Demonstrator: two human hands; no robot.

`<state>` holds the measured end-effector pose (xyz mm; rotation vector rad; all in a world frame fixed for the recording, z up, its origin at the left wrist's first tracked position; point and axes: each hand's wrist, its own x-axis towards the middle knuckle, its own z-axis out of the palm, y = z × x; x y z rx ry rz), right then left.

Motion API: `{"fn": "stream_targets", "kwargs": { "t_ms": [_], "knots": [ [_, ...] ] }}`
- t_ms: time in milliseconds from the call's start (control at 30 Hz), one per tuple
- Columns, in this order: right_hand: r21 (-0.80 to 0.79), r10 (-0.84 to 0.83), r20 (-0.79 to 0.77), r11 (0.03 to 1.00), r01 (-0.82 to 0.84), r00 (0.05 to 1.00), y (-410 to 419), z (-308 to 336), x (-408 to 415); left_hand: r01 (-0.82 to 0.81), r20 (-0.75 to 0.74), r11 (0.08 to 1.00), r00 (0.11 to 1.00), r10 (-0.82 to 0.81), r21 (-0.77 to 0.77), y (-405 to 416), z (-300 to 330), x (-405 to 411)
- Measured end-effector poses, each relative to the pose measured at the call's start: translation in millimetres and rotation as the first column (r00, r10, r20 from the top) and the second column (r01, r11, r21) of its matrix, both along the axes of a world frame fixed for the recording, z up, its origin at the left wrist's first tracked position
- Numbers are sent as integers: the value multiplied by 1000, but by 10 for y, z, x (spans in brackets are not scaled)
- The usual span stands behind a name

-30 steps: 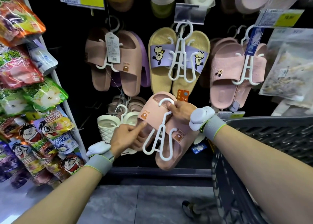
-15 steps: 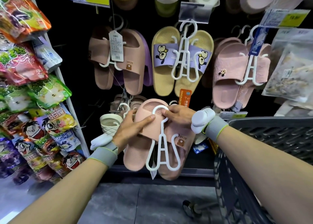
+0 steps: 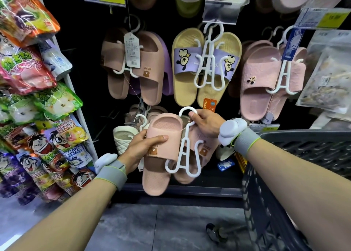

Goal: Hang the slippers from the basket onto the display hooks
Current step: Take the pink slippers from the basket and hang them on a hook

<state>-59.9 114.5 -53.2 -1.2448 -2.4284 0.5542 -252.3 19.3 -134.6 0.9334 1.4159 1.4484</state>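
A pair of pink bear slippers (image 3: 161,155) on a white plastic hanger (image 3: 183,152) is held up in front of the lower row of the dark display wall. My left hand (image 3: 141,148) grips the left slipper's strap from the side. My right hand (image 3: 206,122) pinches the hanger just below its hook loop (image 3: 187,111). The loop hangs free of any display hook. The grey plastic basket (image 3: 303,152) sits at my right, its inside hidden.
Above hang brown bear slippers (image 3: 133,66), yellow slippers with purple straps (image 3: 205,66) and pink slippers (image 3: 266,75). A cream quilted pair (image 3: 123,140) hangs behind my left hand. Snack bags (image 3: 28,79) fill a rack on the left. Grey floor lies below.
The pink pair has turned from tilted to upright and risen slightly. My left hand went from touching the slipper with fingertips to gripping its strap; my right hand stayed on the hanger.
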Motion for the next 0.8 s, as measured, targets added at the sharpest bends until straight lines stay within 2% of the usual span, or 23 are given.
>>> {"fn": "stream_targets", "kwargs": {
  "t_ms": [200, 300, 401, 534, 634, 701, 801],
  "knots": [
    [83, -9, 46, 997, 5, 999, 4, -3, -12, 55, -87, 998, 995, -56, -14, 4, -67, -31],
    [96, 7, 85, 995, -15, 996, 0, -13, -15, -8, -183, 999, 983, 15, 40, 0, 53, 6],
    [86, 33, 124, 995, -44, 992, -11, -25, -23, -87, -436, 985, 888, 144, 150, 91, 168, 4],
    [84, 91, 139, 991, -103, 986, -23, -23, -27, -10, -657, 969, 733, 175, 247, 152, 316, 146],
    [68, 150, 120, 985, -159, 981, -16, -48, -40, 59, -714, 980, 694, 97, 190, 175, 337, 221],
    [34, 163, 111, 985, -168, 980, -18, -52, -43, 81, -708, 984, 704, 56, 159, 196, 294, 216],
    [-7, 163, 95, 987, -163, 982, -20, -55, -45, 48, -718, 983, 690, 95, 177, 209, 264, 206]
  ]
}}
